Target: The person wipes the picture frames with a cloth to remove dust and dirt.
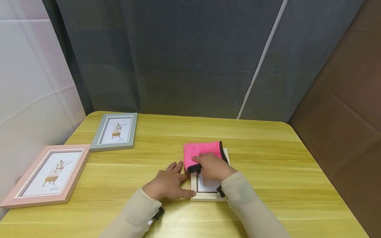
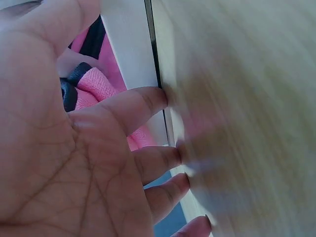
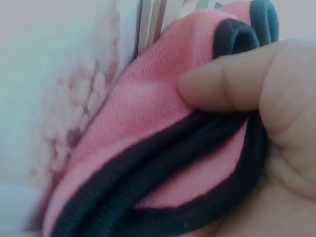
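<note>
A folded pink cloth with black edging (image 1: 196, 150) lies over the upper part of a cream picture frame (image 1: 208, 197) on the table. My right hand (image 1: 215, 168) grips the cloth on the frame. The right wrist view shows the thumb pressed on the folded layers of the cloth (image 3: 143, 106), beside the frame's printed picture (image 3: 84, 98). With fingers spread, my left hand (image 1: 168, 185) rests at the frame's left side, its thumb on the lower left corner. In the left wrist view its fingertips touch the wooden tabletop (image 2: 256, 123) along the frame's edge.
To the left lies a pink picture frame (image 1: 41, 200) with a plant print. Behind it, a grey-blue frame (image 1: 111, 147) lies near the table's back left corner. A dark curtain (image 1: 190, 59) hangs behind the table; a white sheet (image 1: 32, 82) and a brown sheet (image 1: 351, 109) flank it.
</note>
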Action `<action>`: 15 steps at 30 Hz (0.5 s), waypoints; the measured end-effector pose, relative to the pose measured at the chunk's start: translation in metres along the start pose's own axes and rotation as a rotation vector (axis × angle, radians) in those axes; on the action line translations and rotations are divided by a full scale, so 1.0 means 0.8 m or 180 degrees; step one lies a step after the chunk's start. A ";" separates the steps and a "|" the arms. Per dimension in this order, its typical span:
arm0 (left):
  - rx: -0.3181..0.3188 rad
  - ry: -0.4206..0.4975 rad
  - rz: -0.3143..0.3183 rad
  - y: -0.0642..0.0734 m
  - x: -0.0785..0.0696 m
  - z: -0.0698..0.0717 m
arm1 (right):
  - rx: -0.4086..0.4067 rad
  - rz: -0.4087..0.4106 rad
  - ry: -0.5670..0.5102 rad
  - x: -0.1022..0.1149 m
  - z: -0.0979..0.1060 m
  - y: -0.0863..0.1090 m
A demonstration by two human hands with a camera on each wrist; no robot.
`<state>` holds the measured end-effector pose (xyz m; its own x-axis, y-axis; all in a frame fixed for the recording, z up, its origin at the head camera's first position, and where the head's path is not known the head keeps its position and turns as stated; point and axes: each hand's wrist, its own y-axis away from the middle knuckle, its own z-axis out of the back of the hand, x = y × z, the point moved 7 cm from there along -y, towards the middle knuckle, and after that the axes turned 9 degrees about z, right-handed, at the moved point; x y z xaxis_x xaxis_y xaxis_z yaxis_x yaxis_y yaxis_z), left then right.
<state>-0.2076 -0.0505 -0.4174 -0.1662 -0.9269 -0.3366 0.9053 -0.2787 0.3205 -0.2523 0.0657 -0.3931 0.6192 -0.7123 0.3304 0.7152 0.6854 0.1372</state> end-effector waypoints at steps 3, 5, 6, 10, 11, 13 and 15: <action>-0.0009 -0.0010 0.0005 -0.003 0.000 -0.001 | -0.0072 0.0050 -0.0042 -0.003 0.002 0.003; -0.0034 0.0007 0.0003 -0.004 -0.001 -0.001 | -0.0080 0.0179 -0.0081 0.002 0.003 0.013; -0.0053 0.0015 0.0000 -0.004 -0.001 0.000 | -0.0057 0.0258 -0.0084 0.005 0.003 0.020; -0.0115 0.0011 -0.0028 -0.004 -0.003 -0.001 | 0.0153 0.0566 0.0042 0.031 -0.002 0.053; -0.0131 -0.0005 -0.0036 -0.003 -0.004 -0.001 | 0.0205 0.0609 0.0117 0.038 -0.005 0.060; -0.0163 -0.0043 -0.0044 -0.003 -0.004 0.000 | 0.0245 0.0663 0.0299 0.048 -0.009 0.068; -0.0159 -0.0049 -0.0046 -0.002 -0.003 -0.001 | 0.0246 0.0624 0.0416 0.052 -0.012 0.067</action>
<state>-0.2087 -0.0477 -0.4177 -0.1850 -0.9267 -0.3271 0.9211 -0.2795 0.2709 -0.1847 0.0714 -0.3806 0.7839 -0.5748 0.2349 0.5535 0.8183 0.1550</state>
